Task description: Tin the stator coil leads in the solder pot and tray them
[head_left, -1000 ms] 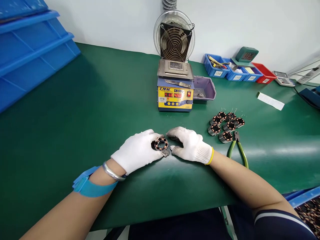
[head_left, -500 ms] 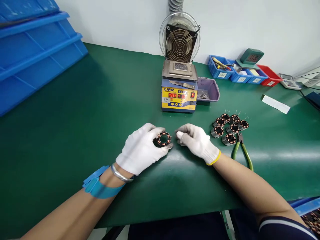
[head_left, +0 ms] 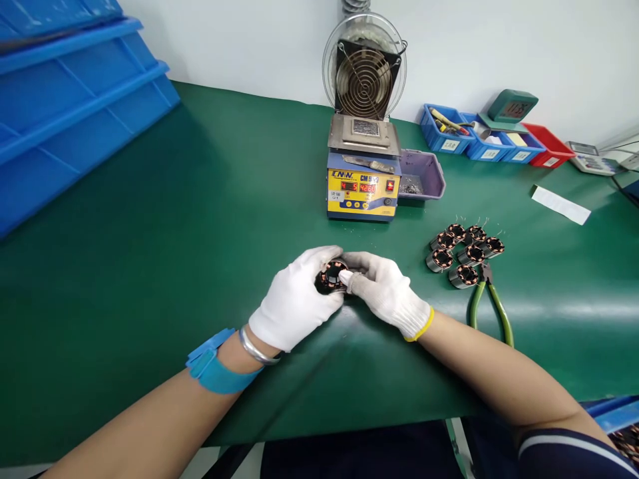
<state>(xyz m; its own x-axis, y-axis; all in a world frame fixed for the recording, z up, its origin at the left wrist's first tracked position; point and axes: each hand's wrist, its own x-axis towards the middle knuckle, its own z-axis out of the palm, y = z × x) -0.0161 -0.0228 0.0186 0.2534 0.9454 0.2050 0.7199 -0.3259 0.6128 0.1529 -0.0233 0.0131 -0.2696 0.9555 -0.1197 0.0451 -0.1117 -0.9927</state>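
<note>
A motor stator (head_left: 327, 282), a dark ring with copper windings round its open centre, is held above the green table in my gloved left hand (head_left: 298, 293). The fingers and thumb wrap round its left side. My right hand (head_left: 382, 287), gloved too, is closed at the stator's right edge. Its thumb lies over the rim, and the other fingers are bent behind it, partly hidden. Any thin wire between those fingertips is too small to make out. Several more stators (head_left: 464, 276) stand grouped on the right, with fine wire ends sticking up from some.
Green-handled cutters (head_left: 492, 303) lie beside the stator group. Ahead stands a solder pot (head_left: 364, 186) with a fan (head_left: 367, 80) behind and a purple tray (head_left: 434, 176) alongside. Small bins (head_left: 446, 136) line the wall. Large blue crates (head_left: 94, 100) are stacked at left.
My right hand has moved left and now meets the stator; before, it was pinched a little apart from it. My left hand keeps its hold. The view has shifted slightly.
</note>
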